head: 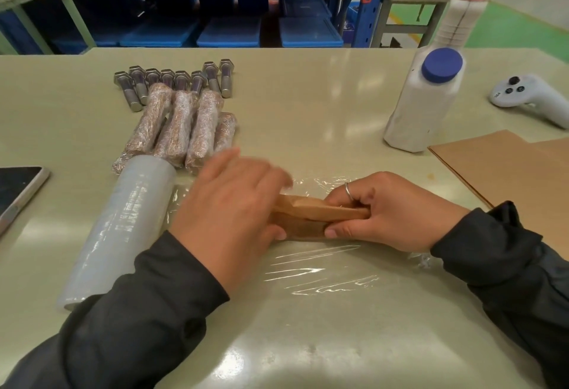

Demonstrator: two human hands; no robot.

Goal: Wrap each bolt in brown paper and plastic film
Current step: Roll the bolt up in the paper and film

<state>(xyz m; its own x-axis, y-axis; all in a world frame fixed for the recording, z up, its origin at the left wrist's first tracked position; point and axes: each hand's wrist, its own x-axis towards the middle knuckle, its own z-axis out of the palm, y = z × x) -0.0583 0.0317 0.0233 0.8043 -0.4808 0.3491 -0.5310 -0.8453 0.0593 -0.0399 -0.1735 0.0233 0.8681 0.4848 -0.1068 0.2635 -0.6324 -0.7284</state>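
Right hand (pixel 391 213) pinches the brown-paper-wrapped bolt (pixel 320 216) on clear plastic film (pixel 323 277); left hand (pixel 234 203) lies relaxed over its other end. Likely heavy, stiff; grip both ends.

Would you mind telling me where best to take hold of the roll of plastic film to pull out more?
Probably grip the roll of plastic film around its middle, coming from above on its left side. It lies flat as a long cylinder, and the left hand and the sheet occupy its right.
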